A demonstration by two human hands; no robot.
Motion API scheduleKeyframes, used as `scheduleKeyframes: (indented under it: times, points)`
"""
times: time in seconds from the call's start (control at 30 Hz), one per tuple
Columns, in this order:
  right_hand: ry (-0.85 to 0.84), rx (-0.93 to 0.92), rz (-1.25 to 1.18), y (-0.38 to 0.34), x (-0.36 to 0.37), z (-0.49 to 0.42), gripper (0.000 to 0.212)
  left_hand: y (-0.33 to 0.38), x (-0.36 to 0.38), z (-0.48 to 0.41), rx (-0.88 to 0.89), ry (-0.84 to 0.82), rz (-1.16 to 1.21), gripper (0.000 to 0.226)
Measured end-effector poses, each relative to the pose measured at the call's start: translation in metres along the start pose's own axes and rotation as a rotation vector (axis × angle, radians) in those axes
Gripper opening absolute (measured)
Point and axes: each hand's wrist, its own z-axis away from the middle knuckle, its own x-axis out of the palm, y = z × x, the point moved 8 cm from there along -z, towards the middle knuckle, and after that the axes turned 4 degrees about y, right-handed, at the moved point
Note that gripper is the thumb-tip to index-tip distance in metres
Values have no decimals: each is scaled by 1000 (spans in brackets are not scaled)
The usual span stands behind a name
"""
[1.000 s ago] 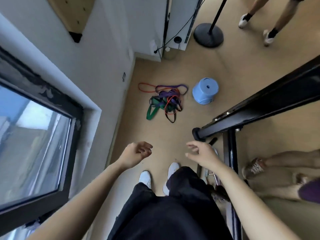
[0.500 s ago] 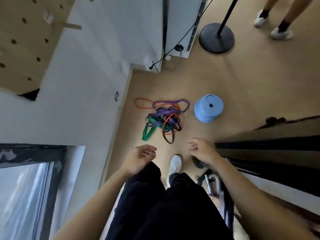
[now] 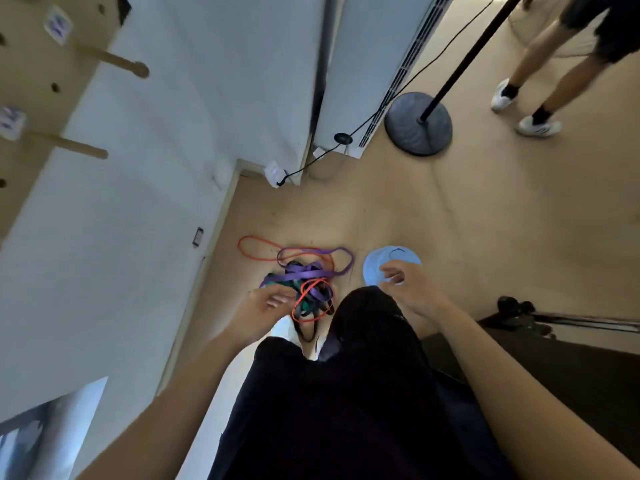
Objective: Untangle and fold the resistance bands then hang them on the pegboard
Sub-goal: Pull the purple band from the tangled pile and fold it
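This looks like an indoor workout or studio room; a wooden pegboard (image 3: 20, 98) with pegs hangs on the white wall; below it, on the tan floor (image 3: 485, 220), lie tangled resistance bands (image 3: 304, 275); just beside them stands a blue stool (image 3: 381, 263); farther off stands a round-based stand (image 3: 418, 123).

The person wore black trousers (image 3: 346, 393) of a loose, soft cloth, and white shoes (image 3: 287, 329) that showed just past the knees. Both forearms were bare, with no sleeves in sight, and the left hand (image 3: 263, 306) and right hand (image 3: 408, 289) were bare too.
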Motion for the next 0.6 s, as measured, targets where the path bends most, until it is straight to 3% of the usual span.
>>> scheduleKeyframes:
  times: [0.2,0.43,0.6]
  points:
    - [33,-120,-39,-64,-63,-92,29,50,-22,-77,13,55,1,19]
    - [-231,-318,190,-115,-95,-255,39,82,-35,-190,-45,260,-6,23]
    - [-446,-558,431,-160,-104,-356,39,102,-16,-252,-195,489,66,28]
